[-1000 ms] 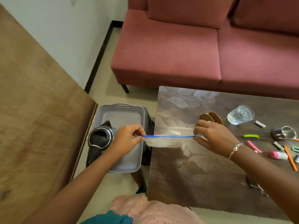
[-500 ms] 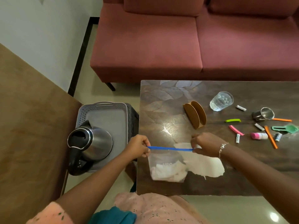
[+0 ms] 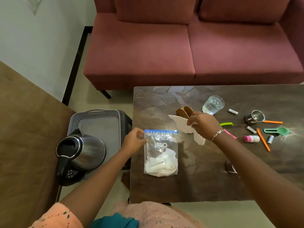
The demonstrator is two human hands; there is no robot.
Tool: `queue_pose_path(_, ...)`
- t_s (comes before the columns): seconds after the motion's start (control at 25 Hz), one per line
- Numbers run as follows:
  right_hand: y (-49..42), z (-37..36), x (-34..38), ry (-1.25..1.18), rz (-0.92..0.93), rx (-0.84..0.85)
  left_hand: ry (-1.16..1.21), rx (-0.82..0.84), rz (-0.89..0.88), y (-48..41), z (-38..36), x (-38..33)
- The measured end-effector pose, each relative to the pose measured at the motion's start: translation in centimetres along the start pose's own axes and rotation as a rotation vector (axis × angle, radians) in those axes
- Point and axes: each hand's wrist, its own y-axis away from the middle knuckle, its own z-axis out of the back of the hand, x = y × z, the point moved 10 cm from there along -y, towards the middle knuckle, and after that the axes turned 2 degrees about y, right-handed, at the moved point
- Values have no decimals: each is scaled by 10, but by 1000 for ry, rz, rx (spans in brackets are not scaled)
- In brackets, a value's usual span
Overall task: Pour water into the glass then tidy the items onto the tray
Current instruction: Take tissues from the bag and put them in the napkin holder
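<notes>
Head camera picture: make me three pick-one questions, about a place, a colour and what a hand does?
1. Where does the kettle stand? A on the floor; B on the grey tray; C on a chair.
2. What colour is the zip bag's seal strip? A red; B yellow; C blue.
3. What is the right hand doing? A holding a white paper napkin; B resting flat; C holding a spoon.
Answers: 1 B, its base sits on the tray's near corner. 2 C, a blue band runs along the bag's top. 3 A, the hand pinches the napkin's edge.
</notes>
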Motion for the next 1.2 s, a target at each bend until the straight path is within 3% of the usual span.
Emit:
queue_pose_path(0.16,19,62,26,-280,85,-61,346,165,-98,24,-27,-38)
queue_pose_path(0.4,45,125,54,-940,226,-102,1016,485,-10,50,-62,-79)
queue_pose_path(0.52,48,125,38,-1086,176,-106,1266,435,-54,53,-48,-91)
queue_pose_path(0.76,49,107,3,-1170,64,-59,1258,85,-95,57,-6,-93)
queue_pose_path(1.0,49,94,-18,-1141,-52,-91,1046,-178,-200,78,16,-106)
queue_pose_path(1.2,54,91,-13,-1140,-42,-25,914,-284,-252,89,25,-115)
